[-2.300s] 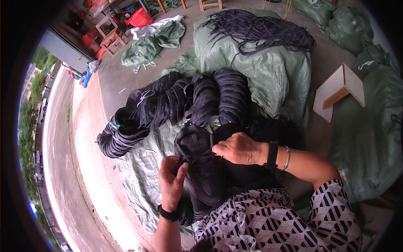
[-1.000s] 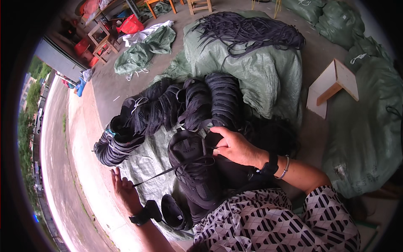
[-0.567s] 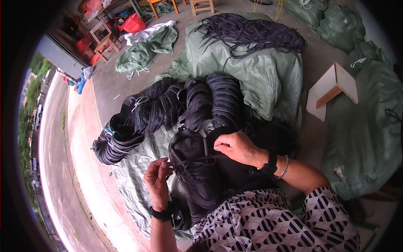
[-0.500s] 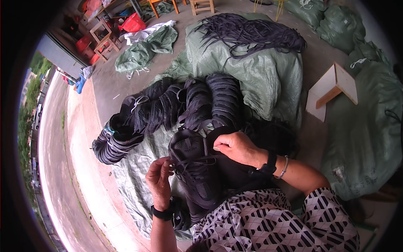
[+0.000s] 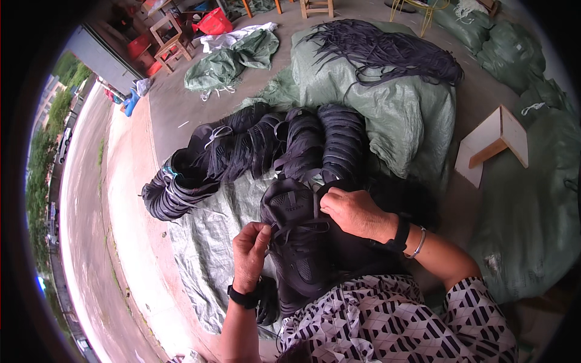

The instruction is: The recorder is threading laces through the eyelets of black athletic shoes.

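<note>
A black shoe upper (image 5: 302, 266) rests in my lap with its tongue pointing away from me. Across its throat lies a dark shoelace (image 5: 302, 228), looped on the right side. My left hand (image 5: 249, 254) is closed in a pinch at the left edge of the upper, thumb and finger on the lace there. My right hand (image 5: 358, 213) is closed too, its fingertips beside the right collar edge; what they grip is hidden. Beyond the upper, several rows of nested black shoe uppers (image 5: 302, 142) lie on a green woven sheet (image 5: 206, 254).
A bundle of dark laces (image 5: 387, 51) lies on a large green sack (image 5: 417, 115) at the back. To the right are a white-faced wooden stand (image 5: 493, 142) and more filled sacks (image 5: 526, 224). A wooden chair (image 5: 169, 42) stands at the far left, near a red bag (image 5: 215, 22).
The view has shifted, moving the scene rightward. The lace, drawn out across the upper before, now forms a loop on the right. My right hand has drawn nearer the collar edge.
</note>
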The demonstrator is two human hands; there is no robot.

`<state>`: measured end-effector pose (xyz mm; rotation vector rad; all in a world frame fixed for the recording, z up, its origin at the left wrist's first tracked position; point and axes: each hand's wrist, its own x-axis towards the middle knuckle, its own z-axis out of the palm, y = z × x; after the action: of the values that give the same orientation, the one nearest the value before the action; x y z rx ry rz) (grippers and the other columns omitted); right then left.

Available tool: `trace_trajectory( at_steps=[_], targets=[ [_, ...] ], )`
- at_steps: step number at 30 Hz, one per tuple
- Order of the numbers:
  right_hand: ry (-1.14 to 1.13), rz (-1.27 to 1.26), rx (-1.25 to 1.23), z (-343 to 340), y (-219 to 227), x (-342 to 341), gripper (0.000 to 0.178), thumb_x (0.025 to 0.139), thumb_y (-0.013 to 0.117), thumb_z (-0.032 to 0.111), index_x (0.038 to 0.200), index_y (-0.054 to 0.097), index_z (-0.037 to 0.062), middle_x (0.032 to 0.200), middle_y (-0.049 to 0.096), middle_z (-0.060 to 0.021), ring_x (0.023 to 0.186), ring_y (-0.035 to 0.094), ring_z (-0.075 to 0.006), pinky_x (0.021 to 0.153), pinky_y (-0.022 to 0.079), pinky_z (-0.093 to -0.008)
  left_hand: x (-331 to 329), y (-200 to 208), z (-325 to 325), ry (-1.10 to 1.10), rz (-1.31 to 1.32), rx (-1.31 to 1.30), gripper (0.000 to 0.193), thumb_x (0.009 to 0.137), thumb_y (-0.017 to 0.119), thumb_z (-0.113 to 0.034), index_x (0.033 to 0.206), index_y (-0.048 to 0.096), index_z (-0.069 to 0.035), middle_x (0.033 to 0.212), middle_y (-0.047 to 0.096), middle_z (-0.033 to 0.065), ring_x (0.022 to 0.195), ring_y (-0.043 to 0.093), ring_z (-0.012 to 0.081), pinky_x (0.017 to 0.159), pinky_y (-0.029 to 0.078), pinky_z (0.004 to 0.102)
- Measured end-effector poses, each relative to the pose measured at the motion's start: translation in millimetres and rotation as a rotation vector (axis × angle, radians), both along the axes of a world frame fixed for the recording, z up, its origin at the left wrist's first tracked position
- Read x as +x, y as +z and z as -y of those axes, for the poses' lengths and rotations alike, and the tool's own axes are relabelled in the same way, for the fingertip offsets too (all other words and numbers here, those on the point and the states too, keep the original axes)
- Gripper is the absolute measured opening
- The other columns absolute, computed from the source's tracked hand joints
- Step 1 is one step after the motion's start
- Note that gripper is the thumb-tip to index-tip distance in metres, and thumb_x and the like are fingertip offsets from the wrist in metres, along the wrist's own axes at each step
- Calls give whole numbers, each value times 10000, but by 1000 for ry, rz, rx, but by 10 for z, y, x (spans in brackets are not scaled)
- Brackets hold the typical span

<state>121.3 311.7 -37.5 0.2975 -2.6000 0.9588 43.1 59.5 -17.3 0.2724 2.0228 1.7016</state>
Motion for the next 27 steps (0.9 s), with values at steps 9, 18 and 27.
trace_trajectory(
  at_steps=[9,18,27],
  targets=[
    [138,148,-146,-102,130,-66,55,848,603,50,903,605,43,820,617,-83,736,636,-289,642,506,-350,8,81,-53,5,172,50,178,935,592,-214,834,576,-67,672,504,-73,581,408,21,524,322,192],
    [154,150,-51,-83,165,-145,56,836,629,76,890,620,60,773,619,-70,719,641,-283,649,515,-344,-39,-42,-123,8,-326,-144,196,879,652,-218,819,570,-51,641,545,8,557,537,134,526,422,278],
    [274,178,201,-169,282,-359,124,816,621,171,856,664,62,1045,564,-96,988,564,-293,816,474,-446,-274,260,-164,-228,-406,-367,124,809,699,-85,835,590,-32,716,604,37,631,583,145,619,473,279]
  ],
)
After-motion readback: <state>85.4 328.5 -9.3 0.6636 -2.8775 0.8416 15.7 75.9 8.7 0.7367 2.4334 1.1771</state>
